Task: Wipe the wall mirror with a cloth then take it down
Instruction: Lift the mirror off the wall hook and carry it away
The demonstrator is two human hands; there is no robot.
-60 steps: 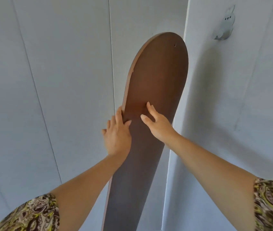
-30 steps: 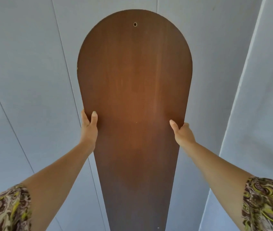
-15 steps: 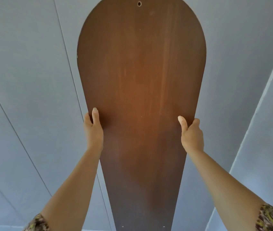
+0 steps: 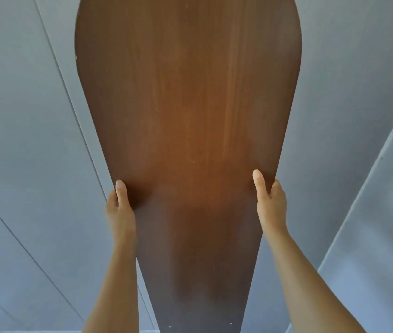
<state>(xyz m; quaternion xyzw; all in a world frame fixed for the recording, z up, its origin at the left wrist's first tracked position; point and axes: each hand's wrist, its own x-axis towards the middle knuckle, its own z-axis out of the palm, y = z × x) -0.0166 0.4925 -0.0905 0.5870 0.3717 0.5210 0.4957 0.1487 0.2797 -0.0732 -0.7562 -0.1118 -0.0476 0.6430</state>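
Observation:
The wall mirror (image 4: 188, 111) is held upright in front of me with its brown wooden back facing me, so the glass side is hidden. It is tall, with a rounded top that runs past the upper frame edge. My left hand (image 4: 119, 209) grips its left edge, thumb pressed on the back. At about the same height my right hand (image 4: 270, 203) grips the right edge, thumb up on the back. No cloth is in view.
Pale grey panelled wall (image 4: 22, 140) with thin seams lies behind the mirror on the left. A second wall (image 4: 378, 236) meets it at a corner on the right. A strip of floor edge shows at the bottom left.
The mirror went from edge-on near the wall hook to back-on, square to me, then came closer and lower. My hands shifted from its back to its two side edges.

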